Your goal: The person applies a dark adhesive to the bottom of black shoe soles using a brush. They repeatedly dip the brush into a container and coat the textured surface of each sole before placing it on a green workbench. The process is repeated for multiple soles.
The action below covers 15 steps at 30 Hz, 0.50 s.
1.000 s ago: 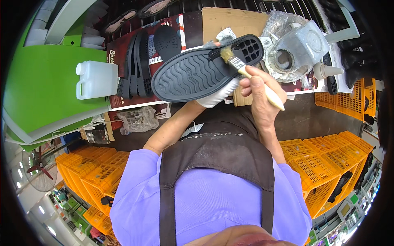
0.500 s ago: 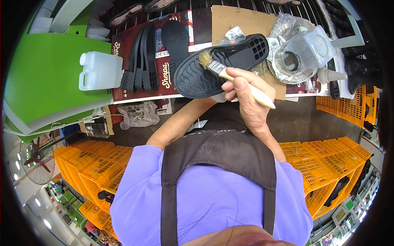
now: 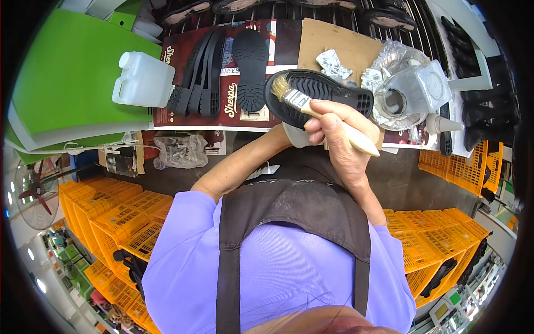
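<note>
My right hand (image 3: 346, 143) is closed round the pale handle of a paintbrush (image 3: 297, 99). The brush's yellowish bristles rest at the rounded left end of a black shoe sole (image 3: 336, 93), just inside its raised rim. Wavy ridges line the sole's upturned face, and a grid of small hollows fills its right end. From below, my left hand (image 3: 296, 135) supports the sole above the bench edge; something whitish shows there, and its fingers are hidden. Several black soles (image 3: 201, 72) stand on edge to the left, beside a sole lying flat (image 3: 250, 69).
A white jug (image 3: 144, 82) stands at the left near a green panel (image 3: 72, 72). On the right, a clear container (image 3: 431, 89) leans over a plastic-wrapped pot beside a white nozzle bottle (image 3: 446, 122). Crumpled paper (image 3: 334, 63) lies on cardboard (image 3: 317, 42). Orange crates (image 3: 434, 234) flank me.
The sole has tilted and shifted right, looking foreshortened now. The brush has moved with it, its bristles now closer to the rounded end's rim. The whole view has shifted slightly.
</note>
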Motion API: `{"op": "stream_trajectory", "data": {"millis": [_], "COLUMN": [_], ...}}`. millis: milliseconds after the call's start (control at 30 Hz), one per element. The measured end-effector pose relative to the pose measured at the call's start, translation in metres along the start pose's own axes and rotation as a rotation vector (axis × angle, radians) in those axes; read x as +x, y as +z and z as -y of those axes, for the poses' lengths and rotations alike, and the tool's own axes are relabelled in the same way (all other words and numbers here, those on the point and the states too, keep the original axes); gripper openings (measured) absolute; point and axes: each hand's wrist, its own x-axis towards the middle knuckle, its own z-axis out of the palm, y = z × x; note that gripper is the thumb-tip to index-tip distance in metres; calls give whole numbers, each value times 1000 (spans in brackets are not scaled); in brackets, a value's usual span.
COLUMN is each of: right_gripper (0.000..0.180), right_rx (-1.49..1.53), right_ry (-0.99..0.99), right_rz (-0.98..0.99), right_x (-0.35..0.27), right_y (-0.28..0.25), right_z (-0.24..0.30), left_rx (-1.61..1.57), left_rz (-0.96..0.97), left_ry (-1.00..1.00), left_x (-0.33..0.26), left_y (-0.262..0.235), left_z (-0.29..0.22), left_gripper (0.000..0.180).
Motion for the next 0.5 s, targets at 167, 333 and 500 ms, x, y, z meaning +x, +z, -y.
{"op": "stream_trajectory", "data": {"millis": [167,333,500], "right_gripper": [19,20,21], "right_rx": [-41,-93,-143], "right_ry": [-48,-99,-148], "right_rz": [13,-20,-65], "right_x": [9,23,38], "right_y": [-7,-20,-36], "right_z": [8,6,-1], "left_rx": [906,1482,1363], "left_rz": [-130,-50,137], "left_ry": [-52,-172,-483], "left_x": [-4,-3,-6], "left_y": [43,61,55], "left_z": [-33,-47,-60], "left_gripper": [12,36,51]}}
